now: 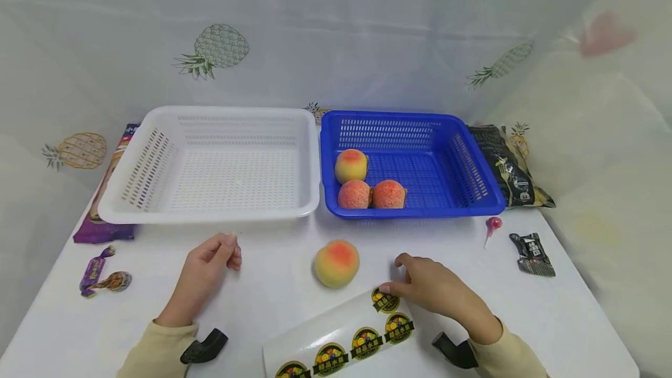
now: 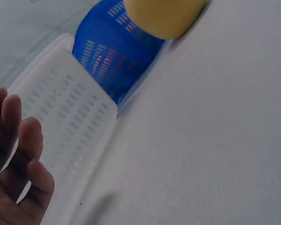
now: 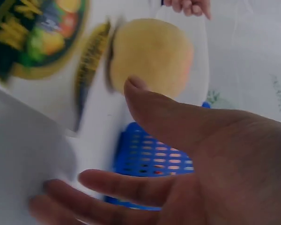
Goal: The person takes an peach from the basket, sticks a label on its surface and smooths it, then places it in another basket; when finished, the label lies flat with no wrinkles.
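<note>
My left hand (image 1: 210, 264) hovers in front of the white basket (image 1: 210, 217), its fingers loosely bent and nothing in them. On the right, my right hand (image 1: 438, 286) is at the upper right corner of a sheet of round black-and-gold stickers (image 1: 320, 331), with the thumb over a sticker there. In the right wrist view its thumb and fingers are spread apart, the fingers close by the sheet's white edge (image 3: 23, 154). Between the hands stands a yellow-and-red toy peach (image 1: 337, 264), just behind the sheet.
A blue basket (image 1: 420, 213) holds three peaches at its left end. Snack bags (image 1: 107, 229) lie beside the baskets, one dark bag (image 1: 506, 171) at right. Wrapped candies (image 1: 93, 272) lie at left; a lollipop (image 1: 493, 224) and a small black packet (image 1: 532, 254) at right.
</note>
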`<state>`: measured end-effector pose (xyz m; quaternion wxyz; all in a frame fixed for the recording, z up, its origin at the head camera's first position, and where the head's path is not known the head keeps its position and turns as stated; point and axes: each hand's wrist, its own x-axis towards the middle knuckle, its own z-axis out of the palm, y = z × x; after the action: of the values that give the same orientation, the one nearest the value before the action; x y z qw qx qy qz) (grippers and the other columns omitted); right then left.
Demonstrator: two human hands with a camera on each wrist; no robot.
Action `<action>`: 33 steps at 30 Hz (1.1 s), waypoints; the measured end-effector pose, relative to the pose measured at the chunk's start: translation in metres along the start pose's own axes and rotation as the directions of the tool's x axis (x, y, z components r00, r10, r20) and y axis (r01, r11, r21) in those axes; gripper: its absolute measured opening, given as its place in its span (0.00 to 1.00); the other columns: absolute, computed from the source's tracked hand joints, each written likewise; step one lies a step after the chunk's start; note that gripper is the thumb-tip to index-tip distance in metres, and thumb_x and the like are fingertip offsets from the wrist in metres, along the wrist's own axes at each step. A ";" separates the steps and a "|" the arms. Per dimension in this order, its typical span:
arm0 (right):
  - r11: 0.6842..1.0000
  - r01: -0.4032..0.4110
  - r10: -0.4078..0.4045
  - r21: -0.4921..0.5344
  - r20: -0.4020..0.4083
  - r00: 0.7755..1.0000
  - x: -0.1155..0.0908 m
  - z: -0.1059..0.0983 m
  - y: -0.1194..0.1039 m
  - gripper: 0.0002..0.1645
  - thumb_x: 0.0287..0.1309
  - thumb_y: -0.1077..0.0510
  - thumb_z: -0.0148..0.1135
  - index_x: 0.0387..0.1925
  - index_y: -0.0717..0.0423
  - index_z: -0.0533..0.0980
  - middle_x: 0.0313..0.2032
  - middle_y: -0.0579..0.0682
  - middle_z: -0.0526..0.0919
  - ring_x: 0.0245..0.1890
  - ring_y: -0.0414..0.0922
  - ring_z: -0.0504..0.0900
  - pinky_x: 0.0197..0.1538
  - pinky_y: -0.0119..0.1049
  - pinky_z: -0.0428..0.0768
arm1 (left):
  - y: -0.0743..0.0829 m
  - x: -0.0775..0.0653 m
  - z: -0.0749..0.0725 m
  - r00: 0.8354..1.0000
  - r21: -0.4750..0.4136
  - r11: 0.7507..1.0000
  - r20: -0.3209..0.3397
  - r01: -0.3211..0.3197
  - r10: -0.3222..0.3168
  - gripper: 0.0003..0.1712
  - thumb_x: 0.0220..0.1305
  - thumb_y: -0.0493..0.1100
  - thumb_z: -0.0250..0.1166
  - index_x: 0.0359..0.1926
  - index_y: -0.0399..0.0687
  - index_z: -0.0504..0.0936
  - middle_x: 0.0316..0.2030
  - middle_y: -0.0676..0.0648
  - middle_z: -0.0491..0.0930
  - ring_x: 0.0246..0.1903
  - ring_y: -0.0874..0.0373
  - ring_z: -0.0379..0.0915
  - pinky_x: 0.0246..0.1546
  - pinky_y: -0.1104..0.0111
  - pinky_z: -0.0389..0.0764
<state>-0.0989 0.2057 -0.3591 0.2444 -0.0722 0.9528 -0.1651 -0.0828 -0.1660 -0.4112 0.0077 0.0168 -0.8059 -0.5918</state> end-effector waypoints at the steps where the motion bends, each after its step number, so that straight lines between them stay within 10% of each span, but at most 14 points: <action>1: 0.999 -0.001 0.001 0.035 0.016 1.000 0.000 0.003 0.001 0.35 0.40 0.33 0.62 0.45 0.53 0.72 0.21 0.43 0.73 0.20 0.40 0.69 0.22 0.34 0.66 | 0.001 -0.001 0.000 1.000 -0.007 1.000 0.024 -0.001 0.001 0.17 0.66 0.47 0.49 0.31 0.36 0.73 0.25 0.45 0.73 0.26 0.57 0.73 0.30 0.71 0.75; 7: 0.967 0.090 -0.103 0.239 0.044 0.994 0.002 0.015 0.009 0.30 0.46 0.39 0.61 0.45 0.54 0.70 0.22 0.42 0.75 0.22 0.40 0.71 0.24 0.33 0.68 | 0.012 -0.006 0.007 0.971 -0.070 0.996 0.228 -0.052 0.067 0.14 0.67 0.45 0.48 0.33 0.39 0.72 0.27 0.45 0.73 0.27 0.56 0.72 0.30 0.67 0.76; 13: 0.890 0.157 -0.202 0.429 0.063 0.977 0.003 0.021 0.016 0.23 0.50 0.48 0.62 0.46 0.53 0.70 0.26 0.45 0.76 0.24 0.38 0.71 0.27 0.30 0.70 | 0.037 -0.014 0.031 0.852 0.037 0.987 0.511 -0.157 0.116 0.11 0.65 0.50 0.49 0.36 0.51 0.74 0.29 0.52 0.76 0.29 0.61 0.72 0.30 0.71 0.74; 21: 0.691 0.222 -0.385 0.688 0.091 0.918 -0.016 0.002 0.007 0.24 0.54 0.54 0.59 0.51 0.57 0.67 0.30 0.52 0.74 0.29 0.39 0.74 0.32 0.31 0.74 | 0.074 -0.026 0.073 0.747 0.186 0.965 0.665 -0.183 0.013 0.28 0.55 0.65 0.54 0.52 0.58 0.67 0.43 0.58 0.73 0.42 0.64 0.70 0.39 0.70 0.73; 26: 0.633 0.311 -0.428 0.709 -0.014 0.904 -0.019 -0.008 -0.009 0.23 0.53 0.55 0.59 0.51 0.53 0.67 0.30 0.53 0.73 0.30 0.40 0.75 0.32 0.33 0.75 | 0.083 -0.022 0.088 0.679 0.085 0.996 0.732 -0.004 -0.060 0.25 0.52 0.60 0.62 0.50 0.60 0.69 0.35 0.57 0.76 0.32 0.66 0.72 0.36 0.72 0.73; 30: 0.694 0.398 -0.351 0.600 -0.201 0.914 -0.021 -0.005 -0.026 0.23 0.51 0.52 0.61 0.50 0.46 0.67 0.33 0.48 0.75 0.31 0.40 0.76 0.32 0.31 0.75 | 0.081 -0.021 0.091 0.654 -0.106 0.958 0.750 0.265 -0.097 0.22 0.50 0.48 0.66 0.47 0.50 0.72 0.33 0.51 0.78 0.29 0.63 0.72 0.33 0.73 0.73; 33: 0.762 0.521 -0.342 0.383 -0.446 0.827 -0.027 -0.001 -0.039 0.22 0.50 0.52 0.63 0.48 0.43 0.68 0.38 0.42 0.74 0.36 0.38 0.74 0.35 0.29 0.74 | 0.079 -0.021 0.092 0.653 -0.199 0.902 0.749 0.384 -0.113 0.21 0.50 0.43 0.67 0.45 0.42 0.71 0.36 0.47 0.79 0.33 0.59 0.76 0.34 0.71 0.74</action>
<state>-0.0737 0.1751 -0.3328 0.0359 -0.1986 0.8629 -0.4633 -0.0663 -0.0535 -0.3629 -0.3891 -0.1064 -0.6179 -0.6749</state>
